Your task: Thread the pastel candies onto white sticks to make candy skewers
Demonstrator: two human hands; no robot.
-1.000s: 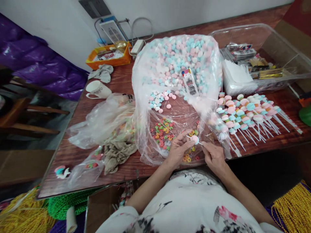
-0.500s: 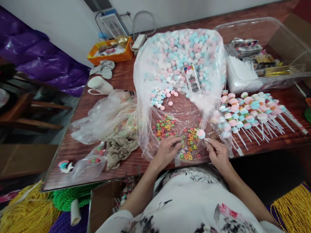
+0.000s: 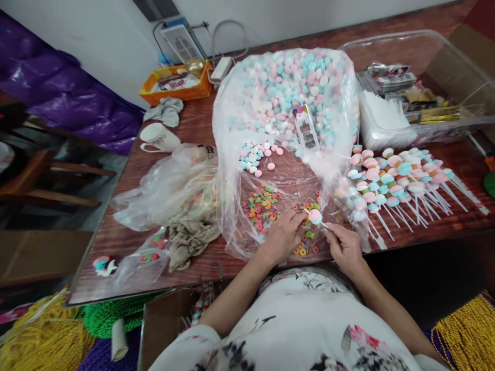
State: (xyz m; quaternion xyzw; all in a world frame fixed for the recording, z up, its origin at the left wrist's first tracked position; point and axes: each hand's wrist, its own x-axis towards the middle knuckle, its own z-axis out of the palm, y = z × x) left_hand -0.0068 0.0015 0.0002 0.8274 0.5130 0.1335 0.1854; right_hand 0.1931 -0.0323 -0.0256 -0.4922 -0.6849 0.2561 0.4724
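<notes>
My right hand (image 3: 345, 248) pinches a thin white stick that carries a round pink-and-blue candy piece (image 3: 315, 216) near its far end. My left hand (image 3: 285, 235) is close to the stick's tip, its thumb and fingertips pressed together; whatever they hold is too small to make out. Under and around the hands lie small colourful cereal rings (image 3: 262, 201) on clear plastic. Just beyond them a few loose pastel candies (image 3: 253, 154) spill from the mouth of a large clear bag (image 3: 286, 87) full of pink, blue and white candies.
Finished candy sticks (image 3: 402, 178) lie piled at right, before a clear plastic bin (image 3: 386, 134) with packets. At left are a white mug (image 3: 158, 136), crumpled plastic bags (image 3: 166, 180) and a brown cloth (image 3: 189, 239). An orange tray (image 3: 174, 93) stands at the back.
My left hand has moved right and up, from over the cereal rings to the stick's tip. My right hand has shifted the candy stick slightly left.
</notes>
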